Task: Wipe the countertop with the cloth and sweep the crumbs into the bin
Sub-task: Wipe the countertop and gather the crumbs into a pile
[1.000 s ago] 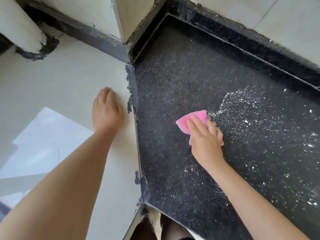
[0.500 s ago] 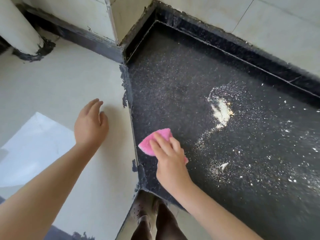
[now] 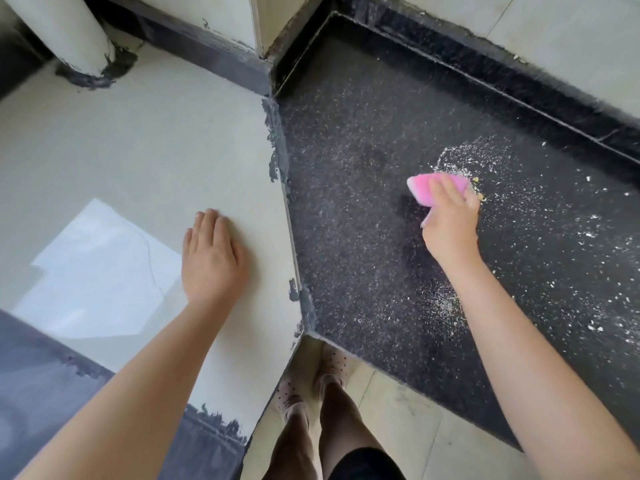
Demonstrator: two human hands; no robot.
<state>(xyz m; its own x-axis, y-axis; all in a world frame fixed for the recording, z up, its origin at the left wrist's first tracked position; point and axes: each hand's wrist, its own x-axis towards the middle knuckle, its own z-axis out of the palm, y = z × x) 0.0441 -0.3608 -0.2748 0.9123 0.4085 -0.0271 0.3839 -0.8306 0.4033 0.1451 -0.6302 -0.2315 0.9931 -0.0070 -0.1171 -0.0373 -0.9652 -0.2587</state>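
Right hand (image 3: 450, 220) presses pink cloth (image 3: 438, 188) on dark table (image 3: 363, 150), crumbs (image 3: 460, 157) at cloth's 1 o'clock. Left hand (image 3: 213, 261) flat, fingers straight, bracing. Keep cloth flat, gather crumbs in overlapping strokes toward table's 6 o'clock edge; bin unseen.

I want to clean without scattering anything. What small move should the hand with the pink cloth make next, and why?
Probably a short pull of the cloth toward the front edge. The right hand presses it on the dark countertop at the near side of a pale crumb patch; more crumbs lie scattered to the right. No bin is in view.
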